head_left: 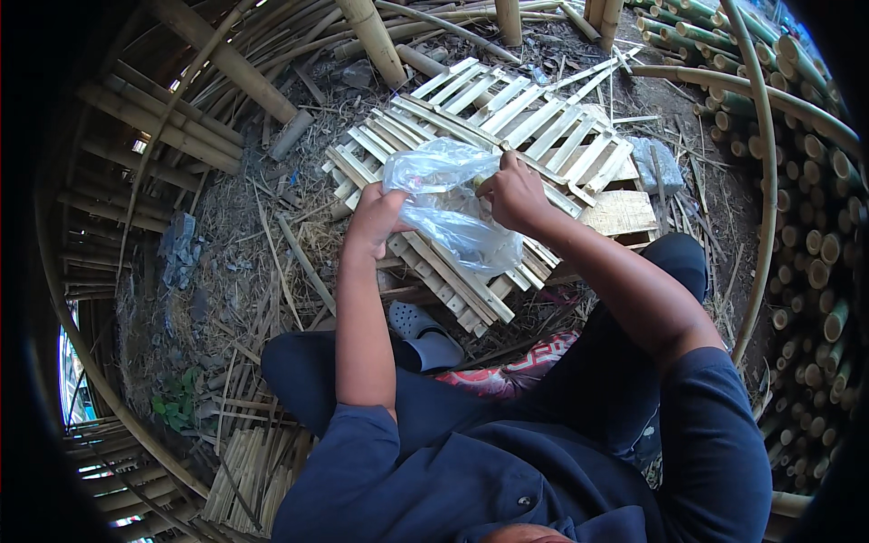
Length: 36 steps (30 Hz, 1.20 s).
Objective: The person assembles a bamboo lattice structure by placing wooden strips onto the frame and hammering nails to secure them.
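Note:
A clear plastic bag (471, 237) is spread between my hands, its mouth partly open. My left hand (375, 214) grips the bag's left edge, thumb on top. On the bag's right side, my right hand (518, 192) has its fingers curled in at the rim, pinching the plastic. Something small and yellowish shows at the fingertips, too unclear to name. Beneath the bag lie slatted bamboo panels (566, 138), stacked on one another. What the bag holds is hard to make out through the plastic.
Cut green bamboo poles (819, 244) are piled at the right. Thick bamboo posts (373, 41) rise at the back. A grey stone block (654, 165) sits beside the panels. Split bamboo strips (244, 471) lie at lower left. A grey clog (424, 337) is near my legs.

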Available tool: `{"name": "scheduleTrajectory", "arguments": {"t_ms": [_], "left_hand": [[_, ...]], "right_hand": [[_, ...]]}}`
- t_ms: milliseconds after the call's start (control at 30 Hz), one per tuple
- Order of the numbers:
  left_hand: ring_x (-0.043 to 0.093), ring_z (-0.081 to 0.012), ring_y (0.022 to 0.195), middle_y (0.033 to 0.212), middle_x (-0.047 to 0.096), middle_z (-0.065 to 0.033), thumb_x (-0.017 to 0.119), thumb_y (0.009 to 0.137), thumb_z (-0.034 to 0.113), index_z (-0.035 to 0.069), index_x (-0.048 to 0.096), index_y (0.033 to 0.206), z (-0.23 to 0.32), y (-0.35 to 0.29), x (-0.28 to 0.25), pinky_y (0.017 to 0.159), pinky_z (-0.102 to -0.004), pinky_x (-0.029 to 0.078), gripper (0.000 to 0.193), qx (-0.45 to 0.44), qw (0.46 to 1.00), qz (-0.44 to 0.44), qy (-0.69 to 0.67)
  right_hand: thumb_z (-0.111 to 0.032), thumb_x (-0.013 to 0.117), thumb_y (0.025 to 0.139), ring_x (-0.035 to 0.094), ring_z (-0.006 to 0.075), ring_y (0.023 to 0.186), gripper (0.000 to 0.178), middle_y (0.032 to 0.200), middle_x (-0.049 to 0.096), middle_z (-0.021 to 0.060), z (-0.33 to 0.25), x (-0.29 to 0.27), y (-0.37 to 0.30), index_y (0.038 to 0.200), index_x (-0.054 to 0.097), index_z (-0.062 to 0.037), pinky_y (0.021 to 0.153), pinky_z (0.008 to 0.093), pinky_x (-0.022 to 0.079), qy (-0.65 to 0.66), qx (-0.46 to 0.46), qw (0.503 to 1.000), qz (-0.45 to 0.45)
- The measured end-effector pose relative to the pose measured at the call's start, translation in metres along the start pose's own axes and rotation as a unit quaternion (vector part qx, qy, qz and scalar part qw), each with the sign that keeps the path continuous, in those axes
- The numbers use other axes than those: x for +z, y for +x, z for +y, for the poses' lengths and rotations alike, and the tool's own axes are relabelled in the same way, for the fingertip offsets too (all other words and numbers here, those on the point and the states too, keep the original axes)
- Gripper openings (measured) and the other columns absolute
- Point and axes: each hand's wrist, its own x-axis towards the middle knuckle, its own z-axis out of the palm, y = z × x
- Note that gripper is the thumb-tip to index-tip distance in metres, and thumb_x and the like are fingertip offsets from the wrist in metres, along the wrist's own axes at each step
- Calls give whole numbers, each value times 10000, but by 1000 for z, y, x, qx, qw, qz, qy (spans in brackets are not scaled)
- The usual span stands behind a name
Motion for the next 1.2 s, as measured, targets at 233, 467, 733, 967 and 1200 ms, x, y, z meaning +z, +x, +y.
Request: {"name": "scheduleTrajectory", "arguments": {"t_ms": [233, 467, 733, 967, 1200], "left_hand": [[750, -174, 811, 986, 741, -104, 629, 970, 252, -30, 697, 1147, -3, 3, -1, 699, -331, 630, 340, -4, 1000, -7, 5], [742, -218, 932, 1076, 735, -130, 678, 976, 344, -23, 678, 1213, -5, 5, -4, 789, -382, 633, 437, -21, 999, -20, 43], [739, -218, 946, 1099, 734, -130, 682, 982, 351, -17, 679, 1226, -12, 11, -7, 788, -379, 632, 443, -32, 998, -26, 38], [735, -168, 796, 974, 743, -95, 629, 961, 244, -10, 707, 1146, -6, 9, -1, 687, -335, 614, 323, -25, 1000, 12, 7], [743, -275, 1001, 1176, 721, -164, 664, 993, 295, -21, 641, 1274, -12, 21, -30, 824, -435, 633, 424, -15, 999, 39, -30]], "right_hand": [[-175, 743, 798, 608, 381, 1075, 202, 1103, 597, 204, -12, 7, 1, 961, 855, -220, 868, 499, 524, -18, 22, 1000, 8], [-177, 701, 789, 594, 375, 1096, 145, 1161, 574, 210, -15, 5, 3, 856, 825, -143, 874, 494, 509, -15, 9, 1000, -12], [-103, 725, 799, 569, 398, 1119, 123, 1176, 581, 227, -12, 16, 5, 889, 792, -51, 894, 483, 515, -25, -4, 1000, -6], [-73, 679, 864, 604, 421, 1119, 161, 1159, 583, 265, 3, -7, 18, 991, 730, 10, 916, 498, 544, 99, -6, 994, -39], [-171, 621, 999, 649, 452, 1032, 224, 1083, 646, 287, 2, -30, 27, 1002, 705, 37, 918, 499, 518, 210, 22, 977, -14]]}}
